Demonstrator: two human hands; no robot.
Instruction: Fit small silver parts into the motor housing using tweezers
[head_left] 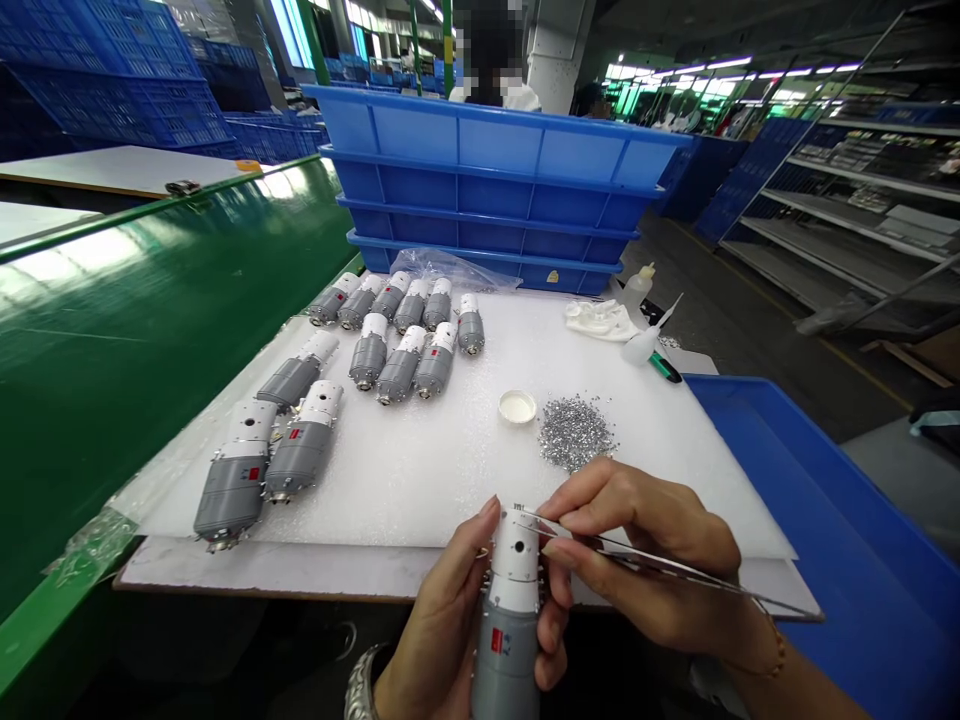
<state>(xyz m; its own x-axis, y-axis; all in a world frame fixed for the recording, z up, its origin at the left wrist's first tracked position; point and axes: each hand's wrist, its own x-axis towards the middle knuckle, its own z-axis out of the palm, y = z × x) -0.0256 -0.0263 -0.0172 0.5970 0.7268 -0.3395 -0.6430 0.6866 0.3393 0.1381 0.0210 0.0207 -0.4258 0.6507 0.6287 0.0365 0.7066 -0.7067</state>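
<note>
My left hand (442,610) is wrapped round a grey and white spacecraft-like model (506,640), held upright at the table's near edge. Long metal tweezers (667,565) are pinched in my right hand (652,560), their tips at the upper white part of the model. Whether anything sits between the tips is too small to tell. Beyond my hands lies a pile of small silvery pieces (576,432), beside a small round white dish (517,407). Several similar models (300,450) lie on the white foam sheet (427,460) to the left.
Stacked blue crates (487,190) stand behind the sheet, with a person beyond them. At the back right are a white cloth (600,320), a dropper bottle (641,345) and a green-handled cutter (665,367). A blue tray (847,520) lies right, a green surface (150,310) left.
</note>
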